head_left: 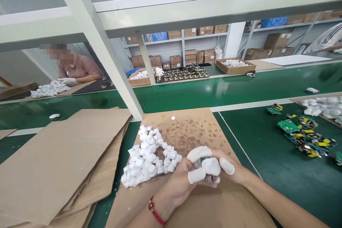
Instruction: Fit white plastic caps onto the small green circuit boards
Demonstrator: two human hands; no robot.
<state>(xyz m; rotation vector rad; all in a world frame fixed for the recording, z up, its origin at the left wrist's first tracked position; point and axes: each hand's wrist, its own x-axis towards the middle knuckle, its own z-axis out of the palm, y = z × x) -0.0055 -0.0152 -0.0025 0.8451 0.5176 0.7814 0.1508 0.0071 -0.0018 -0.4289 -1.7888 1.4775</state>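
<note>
Grip pressed together: left hand (177,185) and right hand (235,169) pinch a circuit board (211,178), mostly hidden by white finger cots (211,166).

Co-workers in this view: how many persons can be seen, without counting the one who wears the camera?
2. A seated person is at far left, beyond the green bench, near white caps. A striped sleeve shows at the upper right edge. Others may be hidden.

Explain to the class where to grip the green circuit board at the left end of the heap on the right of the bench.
Pinch the green circuit board by its left edge, coming from the left with thumb and fingers. That side shows flat green board with nothing lying against it, while the other side runs into the heap of boards, so it probably lifts cleanest there.
</note>
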